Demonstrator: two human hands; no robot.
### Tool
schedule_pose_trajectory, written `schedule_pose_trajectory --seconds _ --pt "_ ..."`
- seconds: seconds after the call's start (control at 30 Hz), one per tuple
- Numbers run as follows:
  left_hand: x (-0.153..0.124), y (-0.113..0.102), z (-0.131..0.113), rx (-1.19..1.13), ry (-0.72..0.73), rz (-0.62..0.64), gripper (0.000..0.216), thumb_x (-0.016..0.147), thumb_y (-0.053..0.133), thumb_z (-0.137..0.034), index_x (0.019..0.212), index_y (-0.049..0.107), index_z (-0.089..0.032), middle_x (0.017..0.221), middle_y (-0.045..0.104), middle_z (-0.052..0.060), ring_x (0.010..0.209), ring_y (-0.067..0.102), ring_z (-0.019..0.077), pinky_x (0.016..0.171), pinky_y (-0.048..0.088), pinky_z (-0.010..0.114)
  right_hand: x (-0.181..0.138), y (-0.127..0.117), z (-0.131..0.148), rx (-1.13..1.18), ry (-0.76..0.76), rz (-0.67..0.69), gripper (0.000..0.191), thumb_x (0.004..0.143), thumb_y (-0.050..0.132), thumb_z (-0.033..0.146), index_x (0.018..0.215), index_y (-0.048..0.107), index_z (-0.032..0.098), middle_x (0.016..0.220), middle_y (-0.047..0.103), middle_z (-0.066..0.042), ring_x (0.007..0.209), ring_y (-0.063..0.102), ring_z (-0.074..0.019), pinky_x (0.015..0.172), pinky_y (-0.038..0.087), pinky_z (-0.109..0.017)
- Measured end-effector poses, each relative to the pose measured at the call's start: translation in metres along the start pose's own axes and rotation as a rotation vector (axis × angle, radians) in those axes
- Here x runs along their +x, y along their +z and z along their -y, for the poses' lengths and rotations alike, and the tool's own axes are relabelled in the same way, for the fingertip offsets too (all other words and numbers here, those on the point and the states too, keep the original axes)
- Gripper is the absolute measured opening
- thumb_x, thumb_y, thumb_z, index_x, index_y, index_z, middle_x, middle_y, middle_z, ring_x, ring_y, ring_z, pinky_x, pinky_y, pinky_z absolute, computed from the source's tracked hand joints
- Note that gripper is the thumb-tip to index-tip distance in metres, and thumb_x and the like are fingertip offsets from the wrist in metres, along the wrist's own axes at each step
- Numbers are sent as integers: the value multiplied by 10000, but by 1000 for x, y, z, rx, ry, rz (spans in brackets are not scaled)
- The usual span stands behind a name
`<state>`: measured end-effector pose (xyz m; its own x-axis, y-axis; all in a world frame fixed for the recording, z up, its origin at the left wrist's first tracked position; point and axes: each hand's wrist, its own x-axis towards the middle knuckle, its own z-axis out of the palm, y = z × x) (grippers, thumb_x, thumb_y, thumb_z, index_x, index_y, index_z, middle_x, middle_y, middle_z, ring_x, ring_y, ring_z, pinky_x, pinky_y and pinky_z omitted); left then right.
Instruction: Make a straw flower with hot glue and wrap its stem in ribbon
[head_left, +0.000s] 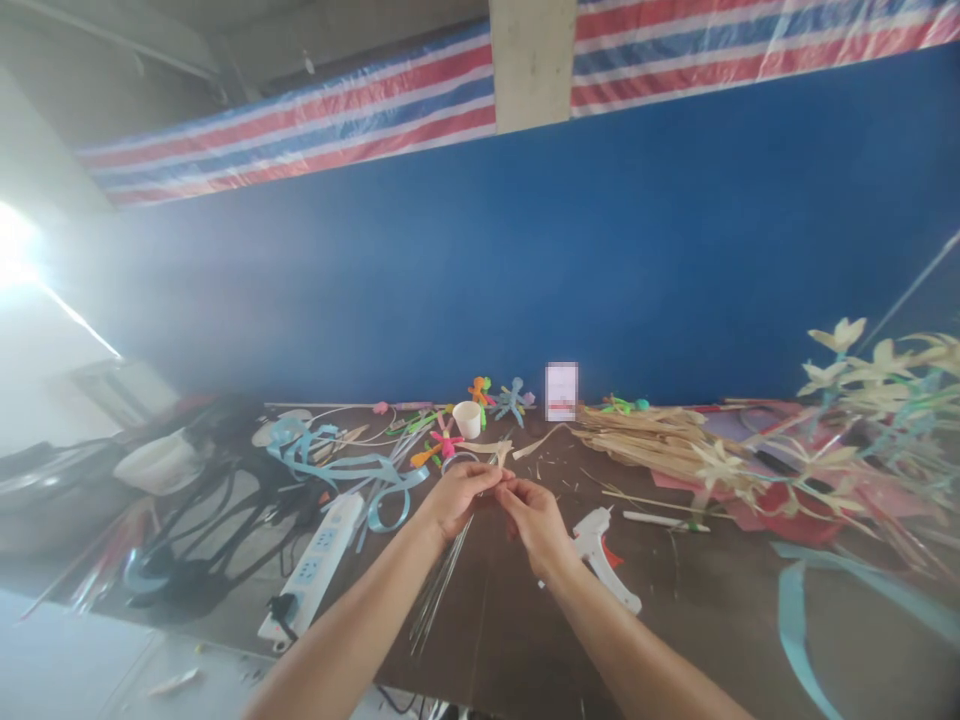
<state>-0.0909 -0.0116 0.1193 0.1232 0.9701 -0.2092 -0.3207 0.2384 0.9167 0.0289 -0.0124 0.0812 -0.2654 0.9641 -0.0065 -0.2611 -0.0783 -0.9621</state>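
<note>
My left hand (466, 495) and my right hand (532, 520) meet over the middle of the table, fingertips pinched together. Between them a small pale piece of dried leaf (502, 453) sticks up; its lower end is hidden by my fingers. A bundle of thin wires (442, 590) lies on the table below my left hand. Just right of my right wrist is a white glue gun (596, 550) with a red trigger. Beyond my hands are a loose dried leaf strip (541, 442) and a white cup (467, 419).
A white power strip (315, 570) and light blue ribbon (390, 490) lie to the left. A pile of dried leaves (645, 435) spreads at the back right, near pale leaf flowers (840, 350). Colourful pipe-cleaner figures (442, 440) stand around the cup. A blue panel (450, 270) backs the table.
</note>
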Motion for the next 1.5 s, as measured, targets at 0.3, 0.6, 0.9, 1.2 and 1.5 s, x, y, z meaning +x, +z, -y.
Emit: schedule_pose_trajectory --seconds 0.3,0.6,0.9,1.2,1.5 --pt "-1 -7 2 9 10 -46 261 611 686 -304 752 676 -85 692 646 78 660 575 154 639 427 268 2 9 -6 45 19 6 324 688 568 473 649 553 152 453 385 71 335 282 -45 324 248 -184" --pt "-1 3 8 102 40 -91 250 595 692 -313 723 684 -98 691 660 78 657 583 169 630 436 274 -5 4 -4 53 40 -27 276 695 583 418 646 545 149 466 387 70 351 266 -39 328 242 -174" --pt "-14 -3 21 182 -17 -143 273 608 676 -347 748 680 -112 740 676 79 697 603 174 654 433 266 -16 -21 -12 29 56 -99 272 703 582 403 814 538 158 465 388 90 332 309 -46 316 282 -165" --pt "-31 2 21 244 -53 -53 254 661 635 -341 704 659 -91 581 616 35 502 549 102 526 421 219 -24 -22 -2 87 119 65 253 710 593 392 810 594 160 578 531 36 390 369 -44 342 290 -153" --pt "-46 3 16 232 -75 37 211 684 627 -283 616 631 -83 562 624 49 483 551 102 505 419 211 -33 -21 -2 232 104 173 208 678 663 318 749 546 161 550 524 45 395 388 -36 349 285 -143"
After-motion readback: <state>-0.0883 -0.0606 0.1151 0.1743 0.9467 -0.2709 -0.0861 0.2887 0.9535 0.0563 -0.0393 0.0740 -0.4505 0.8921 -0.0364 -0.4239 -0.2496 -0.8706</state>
